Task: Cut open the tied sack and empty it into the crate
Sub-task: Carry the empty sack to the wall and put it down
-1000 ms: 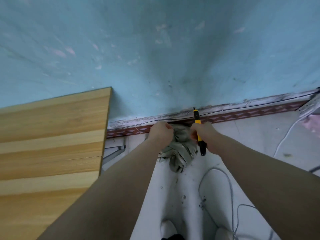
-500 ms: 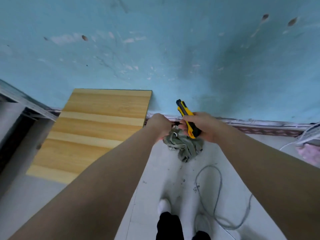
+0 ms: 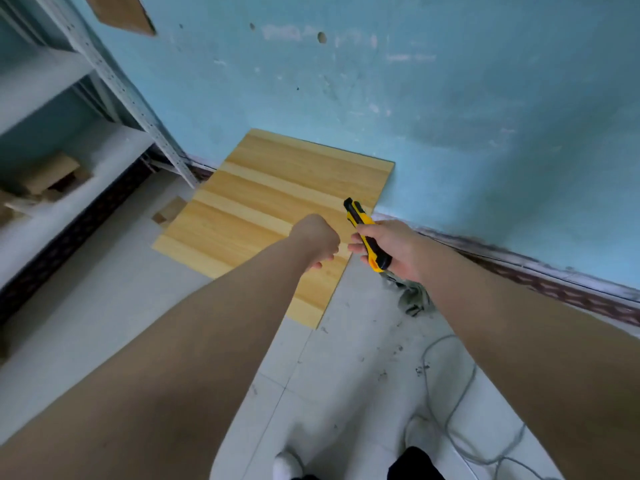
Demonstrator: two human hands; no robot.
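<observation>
R hand (image 3: 398,249) fisted round knife (image 3: 365,233)

The utility knife (image 3: 366,237) has a glossy yellow and black plastic body. The sack (image 3: 412,296), just beside the wooden board (image 3: 277,202), is crumpled grey-green cloth, matt. The board shows smooth, pale striped grain. Behind it, the wall (image 3: 450,98) is matt blue paint, scuffed and pitted. The floor (image 3: 363,375) tiles are pale, smooth and speckled with dirt.

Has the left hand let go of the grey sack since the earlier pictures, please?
Yes. The left hand now hangs over the wooden board, apart from the sack, which lies on the floor under the right hand.
</observation>
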